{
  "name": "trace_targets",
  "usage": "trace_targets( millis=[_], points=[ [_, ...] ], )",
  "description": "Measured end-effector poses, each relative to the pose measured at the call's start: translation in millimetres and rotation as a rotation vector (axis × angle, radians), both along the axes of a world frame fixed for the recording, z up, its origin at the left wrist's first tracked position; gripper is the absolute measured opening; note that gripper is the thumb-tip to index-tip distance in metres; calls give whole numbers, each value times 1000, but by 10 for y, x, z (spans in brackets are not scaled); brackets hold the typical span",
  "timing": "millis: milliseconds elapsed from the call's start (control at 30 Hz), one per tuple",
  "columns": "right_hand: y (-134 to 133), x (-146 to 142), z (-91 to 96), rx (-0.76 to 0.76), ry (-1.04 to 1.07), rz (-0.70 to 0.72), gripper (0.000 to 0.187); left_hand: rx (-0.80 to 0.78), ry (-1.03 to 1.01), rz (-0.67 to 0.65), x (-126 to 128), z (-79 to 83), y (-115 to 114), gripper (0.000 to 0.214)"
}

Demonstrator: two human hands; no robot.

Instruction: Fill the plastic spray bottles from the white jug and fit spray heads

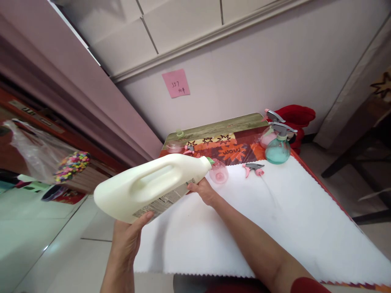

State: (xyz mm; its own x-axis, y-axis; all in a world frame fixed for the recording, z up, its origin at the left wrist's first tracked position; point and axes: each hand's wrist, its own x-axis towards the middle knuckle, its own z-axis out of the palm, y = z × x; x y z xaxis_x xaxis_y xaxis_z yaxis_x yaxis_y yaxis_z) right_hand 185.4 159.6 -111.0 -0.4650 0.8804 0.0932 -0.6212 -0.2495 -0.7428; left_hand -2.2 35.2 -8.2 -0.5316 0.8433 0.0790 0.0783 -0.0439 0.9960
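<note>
A large cream jug (pixel 181 173) lies tilted in the air, its green-rimmed mouth lowered to the right. My left hand (pixel 130 232) supports its base from below, thumb on the label side. Nearer the neck, my right hand (pixel 204 192) grips the jug's lower side. The jug's mouth is at the top of a clear pink bottle (pixel 219 176) standing on the white cloth; whether they touch I cannot tell. No liquid stream shows. To the right of that bottle lies a grey and pink spray head (pixel 254 167) with a thin tube.
Spray bottles with blue-green (pixel 277 152) and pink (pixel 266 137) contents stand at the back right. Another pink container (pixel 175 147), a small spray head (pixel 190 149) and a green cap (pixel 180 133) sit at the back left. The white cloth (pixel 195 240) covers the table's front.
</note>
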Motion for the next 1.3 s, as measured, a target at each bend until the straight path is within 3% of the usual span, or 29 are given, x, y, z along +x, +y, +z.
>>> trace_targets(
  millis=[800, 1300],
  points=[
    [8, -26, -31, 28, 5, 25, 72, -21, -1, -29, -20, 60, -19, 84],
    [7, -14, -4, 7, 19, 21, 72, -47, 45, -60, -60, 78, -18, 73]
  ],
)
